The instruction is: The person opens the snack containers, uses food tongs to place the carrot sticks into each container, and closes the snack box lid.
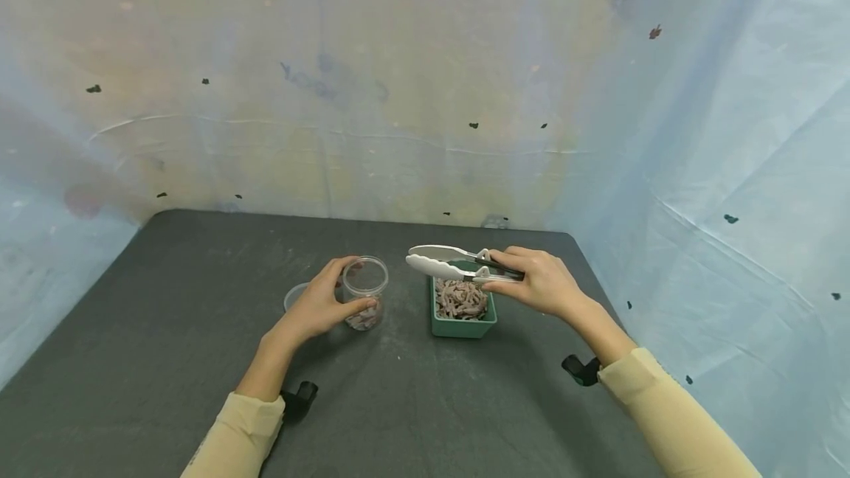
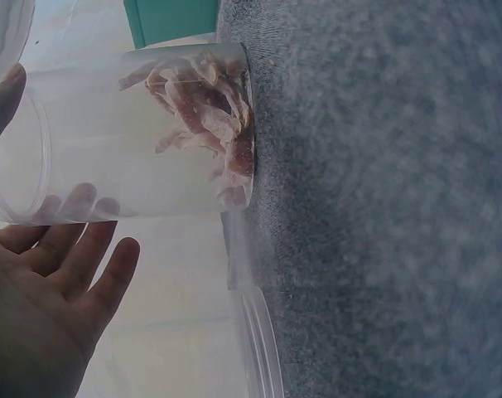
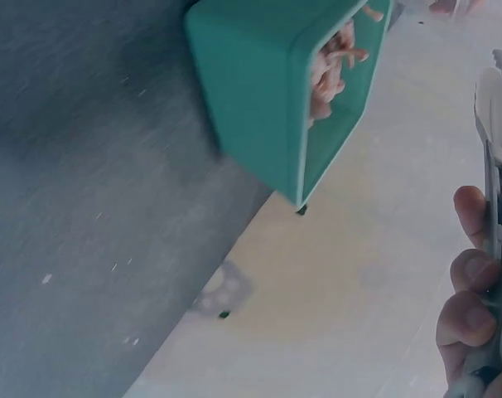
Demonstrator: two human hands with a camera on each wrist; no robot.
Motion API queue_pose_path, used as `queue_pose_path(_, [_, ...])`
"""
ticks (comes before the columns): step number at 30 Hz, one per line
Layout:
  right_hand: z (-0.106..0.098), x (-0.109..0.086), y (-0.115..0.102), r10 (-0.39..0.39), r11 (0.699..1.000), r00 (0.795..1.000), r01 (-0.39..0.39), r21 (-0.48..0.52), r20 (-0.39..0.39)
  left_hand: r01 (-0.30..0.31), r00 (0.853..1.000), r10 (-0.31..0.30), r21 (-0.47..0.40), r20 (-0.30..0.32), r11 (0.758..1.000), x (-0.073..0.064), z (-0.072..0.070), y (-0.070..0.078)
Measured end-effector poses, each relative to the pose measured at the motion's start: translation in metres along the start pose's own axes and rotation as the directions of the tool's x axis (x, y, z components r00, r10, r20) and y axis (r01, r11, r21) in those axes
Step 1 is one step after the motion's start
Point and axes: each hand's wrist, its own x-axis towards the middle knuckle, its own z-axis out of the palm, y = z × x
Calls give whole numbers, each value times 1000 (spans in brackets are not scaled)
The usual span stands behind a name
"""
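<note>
My left hand (image 1: 323, 301) holds a clear plastic cup (image 2: 102, 133) upright on the dark table, thumb on the near side and fingers round the back. Pinkish strips (image 2: 205, 108) that look like raw meat lie in its bottom. My right hand (image 1: 541, 282) grips a pair of tongs (image 1: 488, 264) with white scalloped tips, held level above the table. The tips are parted with nothing between them, and they point left toward the cup. Beneath the tongs stands a green rectangular container (image 1: 462, 328) with a heap of the same strips (image 1: 458, 301).
A clear round lid (image 2: 263, 348) lies on the table (image 1: 398, 404) just left of the cup, partly behind my left hand in the head view. Patterned plastic sheeting (image 1: 398, 131) hangs along the back and sides of the table.
</note>
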Motion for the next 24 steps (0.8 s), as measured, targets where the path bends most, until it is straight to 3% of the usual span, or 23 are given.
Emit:
queue_pose_path(12, [-19, -22, 18, 79, 995, 992, -73, -75, 94, -2, 1000, 2, 5, 1, 1000, 0, 0, -1])
queue_pose_path(24, [-24, -30, 29, 85, 988, 977, -57, -143, 194, -13, 1000, 13, -3, 5, 1000, 1, -1, -3])
